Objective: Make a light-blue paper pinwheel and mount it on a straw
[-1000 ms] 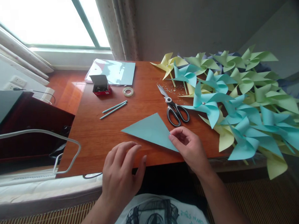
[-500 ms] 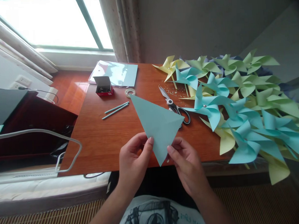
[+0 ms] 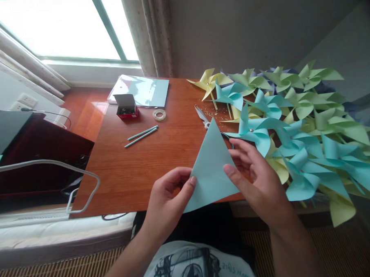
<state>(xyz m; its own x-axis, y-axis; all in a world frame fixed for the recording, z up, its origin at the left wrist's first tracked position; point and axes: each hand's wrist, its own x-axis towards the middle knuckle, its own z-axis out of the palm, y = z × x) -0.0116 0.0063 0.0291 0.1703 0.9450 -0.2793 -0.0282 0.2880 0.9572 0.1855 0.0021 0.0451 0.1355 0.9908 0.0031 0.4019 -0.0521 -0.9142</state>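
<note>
A light blue sheet of paper (image 3: 209,168), in a triangle shape, is held up over the table's front edge with one corner pointing away from me. My left hand (image 3: 172,192) pinches its left edge, thumb on top and fingers underneath. At the right edge, my right hand (image 3: 256,178) grips the paper with the thumb on its face; the other fingers are bent by the edge, partly hidden. Behind the paper and right fingers lie scissors (image 3: 200,114), with only a blade and bits of the black handle showing.
Many blue, green and yellow paper pinwheels (image 3: 255,135) crowd the right side of the wooden table (image 3: 122,174). Two blue sticks (image 3: 141,137), a tape roll (image 3: 159,114), a small open box (image 3: 127,110) and a plastic-sleeved paper pack (image 3: 143,91) lie left of centre. Tiny beads (image 3: 215,112) are scattered near the scissors.
The paper has turned, so its corner now points up towards the scissors instead of to the upper left. My right hand has moved right and upward along it; my left hand still pinches.
</note>
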